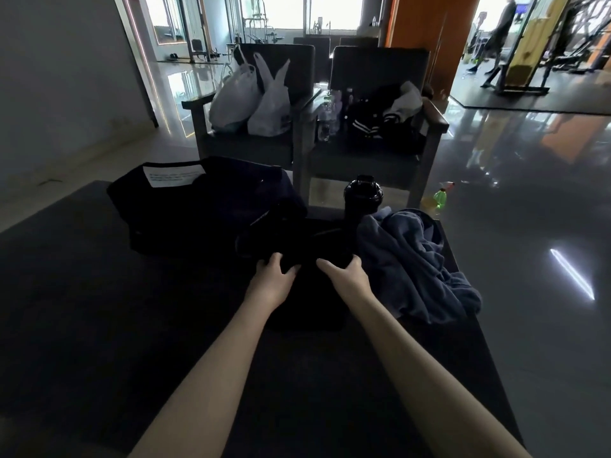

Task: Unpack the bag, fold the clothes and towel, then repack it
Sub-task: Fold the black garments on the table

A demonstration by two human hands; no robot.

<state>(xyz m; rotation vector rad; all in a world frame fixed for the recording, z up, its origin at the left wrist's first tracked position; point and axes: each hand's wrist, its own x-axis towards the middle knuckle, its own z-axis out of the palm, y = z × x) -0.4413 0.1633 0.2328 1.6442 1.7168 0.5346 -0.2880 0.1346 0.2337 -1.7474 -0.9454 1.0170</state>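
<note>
My fingers (pixel 276 259) curl down into a black garment (pixel 307 309) on a dark table (pixel 99 309). My left hand (pixel 272 276) grips the cloth with its thumb spread out toward the middle, and my right hand (pixel 344 274) grips the cloth just beside it, fingertips bent over the far edge of a fold. The two hands sit close together but apart, both forearms stretched straight out from my body. The garment lies flat beneath my wrists. Its shape is hard to read in the dim light, and I cannot tell what kind of clothing it is.

Just to the right of my right hand, a blue-grey towel (pixel 410 269) lies in a loose, crumpled heap near the table's right edge. Behind it a black shaker bottle (pixel 363 198) stands upright with its lid on. To the left and farther back, the dark bag (pixel 205 209) slumps on the table, with a white label (pixel 172 175) showing on its top.

Beyond the table stand two dark armchairs. The left one (pixel 251 147) holds two white plastic bags (pixel 251 100), and the right one (pixel 363 160) holds a pile of dark clothing. A green bottle (pixel 439 196) stands on the glossy floor near the table's far right corner. Gym machines fill the bright background, where a blurred person (pixel 499 34) is visible.
</note>
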